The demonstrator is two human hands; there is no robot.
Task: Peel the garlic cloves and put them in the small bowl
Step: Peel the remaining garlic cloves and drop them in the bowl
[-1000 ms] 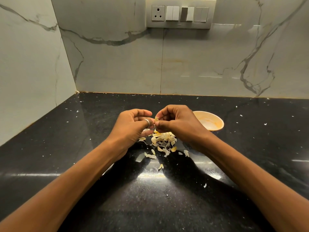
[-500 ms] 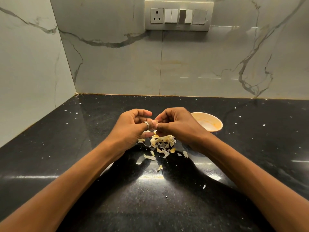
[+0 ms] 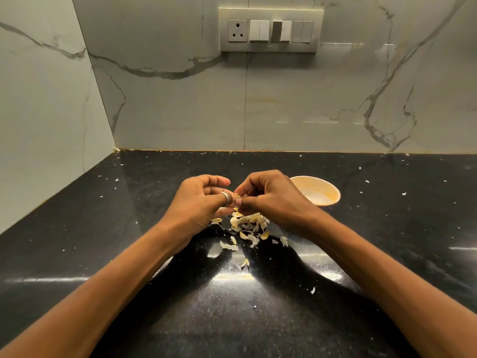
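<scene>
Together, both hands (image 3: 198, 200) (image 3: 268, 197) pinch a garlic clove (image 3: 237, 195).

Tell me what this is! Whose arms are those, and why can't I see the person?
There is no machine here, just a person peeling garlic. A small camera sits on the person's head and looks forward and down, so you see what they see: their own arms reaching out, and no face.

The left hand, the one with the ring, and the right hand both pinch a small garlic clove between their fingertips. Most of it is hidden by the fingers.

Right under the hands lies a heap of papery garlic peels on the shiny black counter. Behind the right hand stands the small bowl, where peeled cloves should go. No clove shows in the part you can see. On the marble wall is a switch panel.
</scene>
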